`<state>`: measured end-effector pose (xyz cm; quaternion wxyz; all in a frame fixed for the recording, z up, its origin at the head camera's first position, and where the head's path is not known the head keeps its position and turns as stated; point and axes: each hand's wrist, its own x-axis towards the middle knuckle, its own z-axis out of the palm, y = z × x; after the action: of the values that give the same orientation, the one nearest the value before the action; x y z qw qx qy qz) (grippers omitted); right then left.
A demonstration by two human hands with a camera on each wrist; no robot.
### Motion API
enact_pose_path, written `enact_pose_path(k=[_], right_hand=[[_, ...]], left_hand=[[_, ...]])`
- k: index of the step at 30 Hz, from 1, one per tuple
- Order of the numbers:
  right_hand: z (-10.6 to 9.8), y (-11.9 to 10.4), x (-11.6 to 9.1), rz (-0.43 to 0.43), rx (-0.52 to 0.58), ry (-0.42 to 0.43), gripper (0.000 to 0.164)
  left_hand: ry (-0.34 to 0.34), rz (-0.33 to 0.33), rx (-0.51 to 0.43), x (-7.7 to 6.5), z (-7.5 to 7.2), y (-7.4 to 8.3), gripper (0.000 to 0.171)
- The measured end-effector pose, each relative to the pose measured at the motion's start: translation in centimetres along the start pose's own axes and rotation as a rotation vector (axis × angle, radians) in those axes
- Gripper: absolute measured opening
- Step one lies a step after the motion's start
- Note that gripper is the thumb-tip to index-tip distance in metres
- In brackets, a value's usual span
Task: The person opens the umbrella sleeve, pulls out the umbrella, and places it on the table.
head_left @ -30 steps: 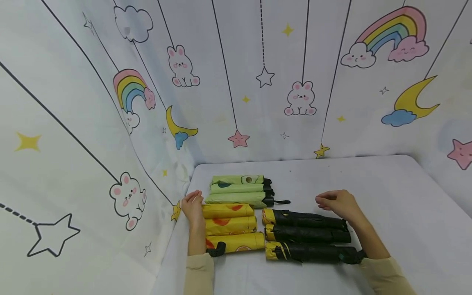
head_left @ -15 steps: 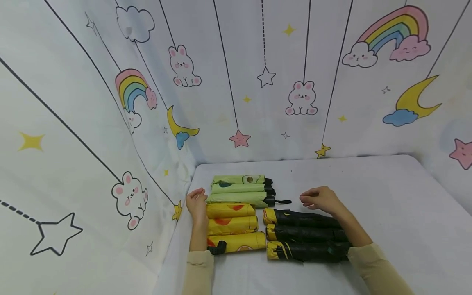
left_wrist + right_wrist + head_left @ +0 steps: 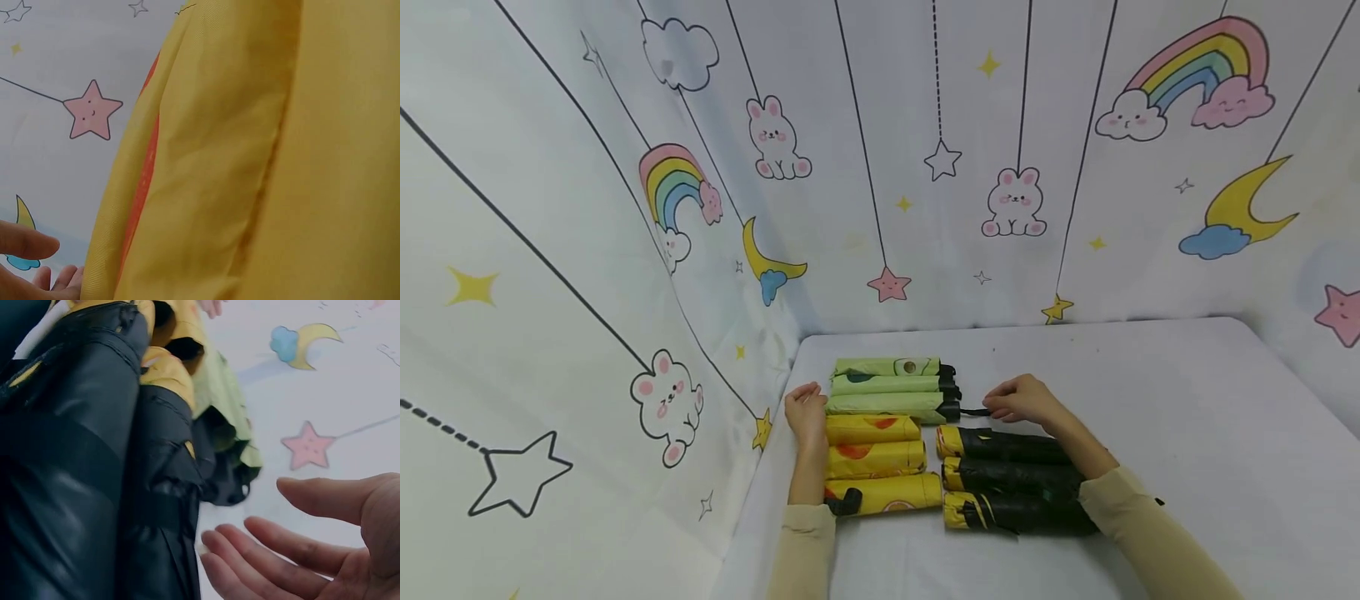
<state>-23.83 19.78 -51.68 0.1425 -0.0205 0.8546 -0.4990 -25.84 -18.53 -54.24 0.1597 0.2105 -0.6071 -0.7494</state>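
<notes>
Right hand (image 3: 1021, 399) has since shifted left; left hand (image 3: 806, 410), fingers loose, has green umbrellas (image 3: 891, 384) just to its right (yellow umbrellas (image 3: 887, 461) beside its wrist); black strap (image 3: 975, 412) lies at the right hand's fingertips, thumb and fingers apart

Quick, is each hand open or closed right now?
Left hand: open, beside the yellow fabric rolls.
Right hand: open, near the thin black strap.

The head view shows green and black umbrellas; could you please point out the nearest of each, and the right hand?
Nearest green umbrella (image 3: 883, 405): head view, middle of its rolled fabric.
Nearest black umbrella (image 3: 1028, 514): head view, middle of its visible dark fabric.
Right hand (image 3: 1024, 398): head view, back of the hand.
</notes>
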Motion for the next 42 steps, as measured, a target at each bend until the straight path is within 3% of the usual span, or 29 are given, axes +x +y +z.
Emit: enact_pose_path(k=[8,17,25,32,42], right_hand=[[2.2,-0.5,1.4,-0.008,-0.053,-0.012,0.04],[3.1,-0.4,2.5,-0.002,-0.053,-0.026,0.041],[4.5,-0.1,3.6,0.005,-0.027,-0.04,0.041],[5.5,0.2,4.4,-0.038,-0.03,-0.05,0.04],[5.8,-0.1,4.4,-0.004,0.002,-0.026,0.038]], left_hand=[[0.012,-0.014,0.035,0.7,0.3,-0.9,0.039],[0.001,-0.028,0.058,1.2,0.5,-1.1,0.038],[-0.008,-0.046,0.088,1.0,0.5,-1.5,0.038],[0.005,-0.037,0.086,1.0,0.6,-1.9,0.035],[0.028,-0.041,0.113,0.7,0.6,-2.5,0.032]])
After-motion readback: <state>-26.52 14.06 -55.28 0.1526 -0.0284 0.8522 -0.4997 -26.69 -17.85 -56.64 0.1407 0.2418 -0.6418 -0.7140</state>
